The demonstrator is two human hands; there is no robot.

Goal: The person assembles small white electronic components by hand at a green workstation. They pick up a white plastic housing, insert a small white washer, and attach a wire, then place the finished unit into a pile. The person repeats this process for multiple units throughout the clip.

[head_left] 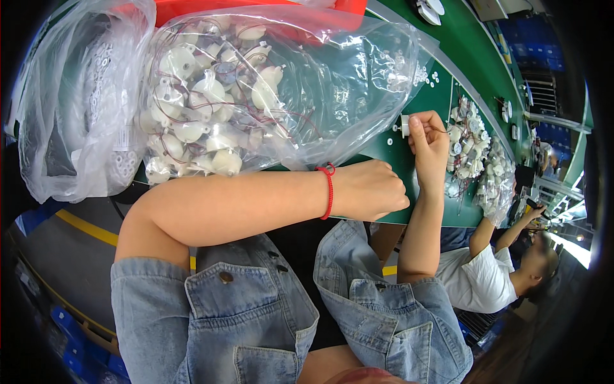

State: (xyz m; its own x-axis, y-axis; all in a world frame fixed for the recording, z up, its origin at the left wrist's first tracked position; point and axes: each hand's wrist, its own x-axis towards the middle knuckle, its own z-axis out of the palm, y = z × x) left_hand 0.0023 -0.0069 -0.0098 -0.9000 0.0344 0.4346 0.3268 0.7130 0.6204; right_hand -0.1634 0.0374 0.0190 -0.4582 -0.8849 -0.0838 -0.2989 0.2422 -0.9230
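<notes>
My right hand (430, 146) is raised over the green table, thumb and fingers pinching a small white round part (405, 125) by its side. A short stub sticks out of that part to the left. My left hand (374, 190) is closed in a fist near the table's front edge, just left of my right wrist; whatever is inside it is hidden. Beside the white part lies a small white ring (390, 141). Left of both hands, a large clear plastic bag (345, 83) holds many white round parts (211, 89) with thin dark red wires.
A second clear bag (51, 128) with small white rings stands at far left. A red bin (256, 8) is behind the bags. Loose rings (432, 78) lie farther back. Wired white parts (470, 137) are heaped at right, beside another bag (497, 182). A co-worker (480, 275) sits at right.
</notes>
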